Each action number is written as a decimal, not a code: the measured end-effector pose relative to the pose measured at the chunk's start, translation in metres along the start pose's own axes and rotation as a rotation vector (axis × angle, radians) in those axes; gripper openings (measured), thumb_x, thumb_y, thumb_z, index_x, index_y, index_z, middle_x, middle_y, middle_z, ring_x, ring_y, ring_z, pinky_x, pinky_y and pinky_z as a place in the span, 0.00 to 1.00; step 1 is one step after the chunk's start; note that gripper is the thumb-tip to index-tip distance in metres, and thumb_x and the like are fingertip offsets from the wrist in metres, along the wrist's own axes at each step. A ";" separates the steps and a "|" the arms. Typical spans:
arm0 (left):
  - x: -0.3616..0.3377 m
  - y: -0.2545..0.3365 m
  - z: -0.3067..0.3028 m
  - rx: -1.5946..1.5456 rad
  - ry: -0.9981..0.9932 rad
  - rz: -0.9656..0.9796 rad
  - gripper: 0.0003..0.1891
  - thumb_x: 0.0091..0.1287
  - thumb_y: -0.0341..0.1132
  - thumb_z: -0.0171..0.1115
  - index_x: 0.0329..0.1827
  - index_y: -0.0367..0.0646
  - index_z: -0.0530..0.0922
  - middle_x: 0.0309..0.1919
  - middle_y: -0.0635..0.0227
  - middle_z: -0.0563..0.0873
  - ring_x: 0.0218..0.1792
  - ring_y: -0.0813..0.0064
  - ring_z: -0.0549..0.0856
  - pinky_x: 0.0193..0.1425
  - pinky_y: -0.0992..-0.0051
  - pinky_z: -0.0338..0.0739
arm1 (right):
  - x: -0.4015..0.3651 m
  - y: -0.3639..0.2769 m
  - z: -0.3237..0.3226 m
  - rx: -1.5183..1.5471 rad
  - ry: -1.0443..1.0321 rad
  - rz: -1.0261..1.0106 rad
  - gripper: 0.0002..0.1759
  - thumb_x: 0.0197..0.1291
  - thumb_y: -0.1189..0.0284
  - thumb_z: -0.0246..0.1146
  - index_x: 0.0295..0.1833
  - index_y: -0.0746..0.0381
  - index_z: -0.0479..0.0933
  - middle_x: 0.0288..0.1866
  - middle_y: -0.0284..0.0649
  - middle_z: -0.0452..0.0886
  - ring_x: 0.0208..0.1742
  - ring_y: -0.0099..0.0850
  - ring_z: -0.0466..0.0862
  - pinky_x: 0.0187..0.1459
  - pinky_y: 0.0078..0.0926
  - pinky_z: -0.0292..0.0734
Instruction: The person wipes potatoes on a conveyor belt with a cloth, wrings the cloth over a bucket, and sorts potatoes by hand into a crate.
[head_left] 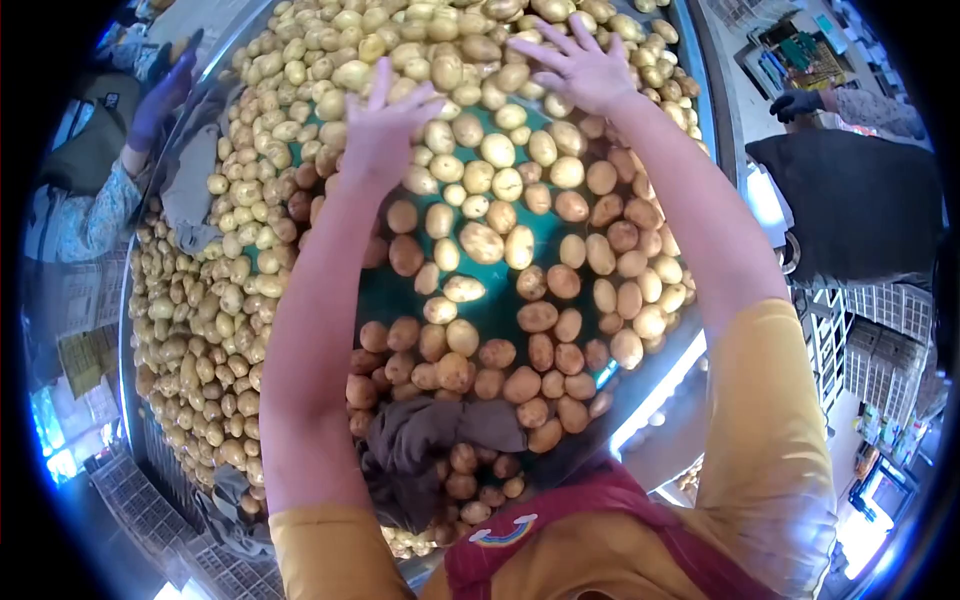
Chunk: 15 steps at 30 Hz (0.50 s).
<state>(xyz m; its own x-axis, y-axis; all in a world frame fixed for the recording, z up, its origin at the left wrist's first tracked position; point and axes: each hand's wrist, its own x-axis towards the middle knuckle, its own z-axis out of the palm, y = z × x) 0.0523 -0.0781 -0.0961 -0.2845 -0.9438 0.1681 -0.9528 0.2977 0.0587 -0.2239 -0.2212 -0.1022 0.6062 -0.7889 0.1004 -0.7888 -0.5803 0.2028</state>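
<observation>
Potatoes (482,243) cover much of a green work surface (395,292). My left hand (385,122) rests on the pile left of centre with its fingers spread. Farther out and to the right, my right hand (588,76) lies over more potatoes, its fingers fanned apart. Neither hand is wrapped round a potato. Between and below my hands the potatoes thin out and the green shows through. Nearer my body, redder-brown potatoes (455,372) gather around a crumpled dark cloth (430,440).
A metal edge (660,388) borders the table at right. A grey cloth (190,185) lies on the left side. At left, a person's purple-gloved hand (165,100) is near the table; at right, another person's dark glove (797,104) shows. Stacked crates (890,350) stand at right.
</observation>
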 end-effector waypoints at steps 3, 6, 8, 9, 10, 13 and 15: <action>-0.038 -0.030 0.014 -0.214 0.026 -0.111 0.34 0.60 0.13 0.51 0.69 0.54 0.79 0.73 0.73 0.77 0.81 0.59 0.62 0.80 0.33 0.49 | -0.026 0.001 -0.009 0.009 -0.127 0.165 0.37 0.68 0.57 0.61 0.79 0.20 0.58 0.89 0.31 0.46 0.88 0.46 0.43 0.76 0.82 0.37; -0.075 0.017 -0.036 -0.260 -0.154 -0.149 0.29 0.59 0.15 0.54 0.63 0.48 0.81 0.71 0.68 0.79 0.79 0.59 0.66 0.81 0.46 0.58 | -0.080 -0.018 -0.023 0.320 0.322 -0.027 0.27 0.55 0.64 0.70 0.63 0.44 0.79 0.69 0.34 0.75 0.76 0.41 0.67 0.63 0.62 0.65; -0.105 0.022 -0.016 -0.230 0.088 -0.112 0.23 0.57 0.18 0.56 0.56 0.46 0.83 0.58 0.66 0.84 0.66 0.57 0.77 0.68 0.58 0.72 | -0.093 -0.041 -0.022 0.515 0.386 -0.282 0.18 0.50 0.64 0.70 0.49 0.50 0.83 0.52 0.31 0.79 0.63 0.37 0.74 0.53 0.47 0.67; -0.108 0.033 -0.022 -0.265 0.129 -0.139 0.22 0.56 0.21 0.58 0.54 0.46 0.83 0.53 0.65 0.84 0.61 0.56 0.79 0.62 0.57 0.73 | -0.100 -0.057 -0.032 0.458 0.197 -0.279 0.14 0.49 0.63 0.70 0.44 0.50 0.85 0.48 0.30 0.79 0.59 0.35 0.76 0.53 0.42 0.68; -0.108 0.043 -0.028 -0.299 0.176 -0.163 0.21 0.54 0.23 0.60 0.53 0.45 0.83 0.49 0.64 0.85 0.56 0.55 0.81 0.56 0.57 0.75 | -0.099 -0.068 -0.023 0.415 0.151 -0.264 0.14 0.51 0.63 0.69 0.45 0.49 0.85 0.44 0.29 0.81 0.57 0.34 0.76 0.53 0.37 0.68; -0.084 0.073 -0.031 -0.414 0.151 -0.234 0.13 0.65 0.27 0.62 0.52 0.44 0.84 0.48 0.57 0.85 0.50 0.54 0.84 0.53 0.58 0.79 | -0.085 -0.082 -0.050 0.372 -0.114 -0.199 0.14 0.54 0.65 0.67 0.47 0.52 0.83 0.41 0.33 0.84 0.54 0.37 0.81 0.50 0.40 0.76; -0.070 0.083 -0.013 -0.403 0.085 -0.283 0.12 0.65 0.34 0.67 0.50 0.44 0.84 0.47 0.55 0.84 0.47 0.51 0.85 0.51 0.58 0.81 | -0.083 -0.088 -0.059 0.416 -0.278 -0.130 0.14 0.55 0.66 0.67 0.48 0.54 0.81 0.40 0.37 0.84 0.51 0.40 0.84 0.48 0.43 0.80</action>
<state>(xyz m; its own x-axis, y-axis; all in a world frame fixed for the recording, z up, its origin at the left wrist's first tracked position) -0.0059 0.0142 -0.0898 0.0045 -0.9856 0.1690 -0.8699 0.0795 0.4867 -0.1987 -0.0926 -0.0710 0.6969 -0.6958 -0.1740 -0.7164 -0.6641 -0.2137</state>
